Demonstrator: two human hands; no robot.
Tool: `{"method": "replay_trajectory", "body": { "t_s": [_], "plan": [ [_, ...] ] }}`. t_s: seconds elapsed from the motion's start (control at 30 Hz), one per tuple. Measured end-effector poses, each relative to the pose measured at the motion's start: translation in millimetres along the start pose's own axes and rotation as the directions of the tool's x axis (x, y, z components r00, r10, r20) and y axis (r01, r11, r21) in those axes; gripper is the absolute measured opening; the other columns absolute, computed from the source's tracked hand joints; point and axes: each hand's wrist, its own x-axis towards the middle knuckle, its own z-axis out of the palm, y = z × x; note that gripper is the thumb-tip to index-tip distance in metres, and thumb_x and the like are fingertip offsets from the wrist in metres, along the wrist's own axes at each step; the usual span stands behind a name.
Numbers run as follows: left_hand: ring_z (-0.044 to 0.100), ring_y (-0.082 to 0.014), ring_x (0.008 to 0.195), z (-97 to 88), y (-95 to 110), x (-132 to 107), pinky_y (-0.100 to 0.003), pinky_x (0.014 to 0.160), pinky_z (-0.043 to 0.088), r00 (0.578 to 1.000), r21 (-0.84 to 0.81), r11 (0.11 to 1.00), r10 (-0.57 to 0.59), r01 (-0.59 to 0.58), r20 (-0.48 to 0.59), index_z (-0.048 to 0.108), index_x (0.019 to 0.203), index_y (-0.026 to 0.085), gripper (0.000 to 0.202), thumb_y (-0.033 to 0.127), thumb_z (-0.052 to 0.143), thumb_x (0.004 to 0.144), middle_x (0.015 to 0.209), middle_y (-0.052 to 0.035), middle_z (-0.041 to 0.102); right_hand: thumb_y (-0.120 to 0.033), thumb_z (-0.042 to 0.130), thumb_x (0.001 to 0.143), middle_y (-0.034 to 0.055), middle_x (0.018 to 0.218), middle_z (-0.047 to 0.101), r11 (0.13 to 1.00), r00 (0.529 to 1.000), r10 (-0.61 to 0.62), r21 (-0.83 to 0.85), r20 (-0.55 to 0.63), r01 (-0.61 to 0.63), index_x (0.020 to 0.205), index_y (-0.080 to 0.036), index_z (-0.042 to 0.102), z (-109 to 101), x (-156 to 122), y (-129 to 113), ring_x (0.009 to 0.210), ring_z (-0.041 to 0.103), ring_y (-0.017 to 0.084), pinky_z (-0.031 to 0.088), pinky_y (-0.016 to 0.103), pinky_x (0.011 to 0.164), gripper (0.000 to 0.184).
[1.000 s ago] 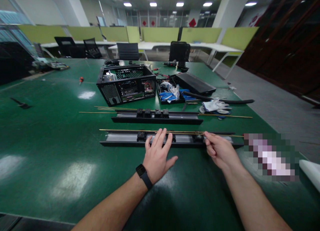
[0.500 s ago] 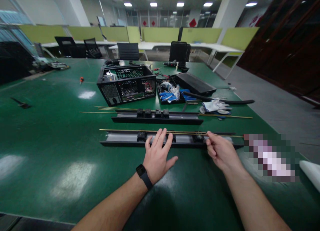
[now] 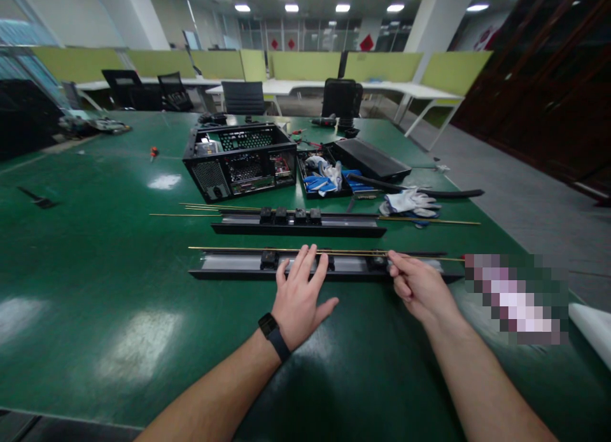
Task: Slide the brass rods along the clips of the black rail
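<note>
A black rail with a silver inner channel [image 3: 233, 263] lies crosswise in front of me and carries several black blocks, one of them a left block [image 3: 270, 258]. Along its back edge runs a thin brass rod [image 3: 229, 248]. My left hand [image 3: 300, 308], fingers spread, rests over the middle of the rail with its fingertips at the rod, partly covering a block. The thumb and forefinger of my right hand [image 3: 420, 286] are pinched on the brass rod near the right block [image 3: 379, 258]. Brass also extends rightward past that hand; whether it is the same rod I cannot tell.
Behind lies a second, shorter rail [image 3: 296, 230] with several blocks and brass rods. Farther back are an open computer case [image 3: 241, 165], a tray of gloves [image 3: 324, 178], a white glove [image 3: 410, 203] and a black flat panel [image 3: 372, 158]. A pixelated patch covers something at right.
Both hands keep nearly the same pose on the rail and rod. The whole view has shifted very slightly.
</note>
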Motion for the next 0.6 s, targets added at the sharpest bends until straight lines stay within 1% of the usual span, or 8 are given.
{"method": "replay_trajectory", "body": {
  "t_s": [0.1, 0.23, 0.3, 0.4, 0.5, 0.6],
  "plan": [
    [0.024, -0.0312, 0.150, -0.4, 0.1, 0.0, -0.056, 0.116, 0.024, 1.000, 0.002, 1.000, 0.003, -0.003, 0.001, 0.036, 0.152, 0.020, 0.077, 0.042, 0.068, 0.086, 0.162, -0.0147, 0.028, -0.036, 0.088, 0.065, -0.0010, 0.056, 0.058, 1.000, 1.000, 0.000, 0.015, -0.002, 0.000, 0.071, -0.015, 0.062, -0.1, -0.5, -0.2, 0.028, 0.035, 0.002, 0.020, 0.014, 0.023, 0.034],
    [0.024, -0.0309, 0.150, -0.6, 0.2, 0.2, -0.055, 0.116, 0.024, 1.000, 0.004, 1.000, 0.006, -0.006, -0.001, 0.037, 0.151, 0.020, 0.077, 0.042, 0.068, 0.085, 0.162, -0.0147, 0.028, -0.035, 0.086, 0.068, -0.0027, 0.052, 0.054, 1.000, 1.000, -0.003, 0.024, -0.013, 0.003, 0.066, -0.016, 0.058, 1.9, -1.9, -1.6, 0.026, 0.033, 0.003, 0.021, 0.014, 0.022, 0.034],
    [0.024, -0.0307, 0.150, -0.2, 0.0, 0.2, -0.055, 0.116, 0.024, 1.000, 0.004, 1.000, 0.007, -0.007, 0.000, 0.037, 0.151, 0.019, 0.076, 0.042, 0.068, 0.085, 0.162, -0.0146, 0.029, -0.035, 0.085, 0.069, -0.0034, 0.051, 0.052, 1.000, 1.000, 0.000, 0.024, -0.021, 0.001, 0.066, -0.016, 0.057, 2.5, -2.1, -1.6, 0.026, 0.033, 0.003, 0.021, 0.014, 0.022, 0.034],
    [0.023, -0.0300, 0.150, 0.7, -0.7, -0.2, -0.055, 0.116, 0.023, 1.000, 0.000, 1.000, 0.003, -0.003, 0.006, 0.036, 0.151, 0.020, 0.076, 0.042, 0.068, 0.085, 0.162, -0.0140, 0.027, -0.035, 0.084, 0.071, -0.0029, 0.052, 0.054, 1.000, 0.999, -0.013, 0.023, -0.042, 0.014, 0.067, -0.016, 0.056, 3.0, -2.2, -0.8, 0.026, 0.034, 0.003, 0.020, 0.014, 0.022, 0.034],
    [0.022, -0.0298, 0.151, 1.2, -1.3, -0.6, -0.055, 0.116, 0.023, 1.000, -0.005, 1.000, -0.003, 0.004, 0.010, 0.035, 0.152, 0.020, 0.076, 0.043, 0.067, 0.086, 0.163, -0.0139, 0.026, -0.037, 0.086, 0.069, -0.0020, 0.055, 0.057, 0.999, 0.998, -0.033, 0.016, -0.049, 0.034, 0.070, -0.016, 0.057, 4.4, -3.2, 0.0, 0.026, 0.035, 0.003, 0.020, 0.014, 0.022, 0.035],
    [0.023, -0.0303, 0.150, 1.0, -1.6, -0.6, -0.055, 0.116, 0.023, 1.000, -0.014, 1.000, -0.002, 0.002, 0.005, 0.036, 0.151, 0.020, 0.077, 0.042, 0.068, 0.085, 0.163, -0.0149, 0.026, -0.038, 0.088, 0.066, -0.0020, 0.057, 0.058, 0.999, 0.999, -0.030, -0.015, -0.025, 0.030, 0.076, -0.015, 0.063, 6.4, -4.4, 0.4, 0.026, 0.036, 0.002, 0.018, 0.013, 0.023, 0.036]
  ]
}}
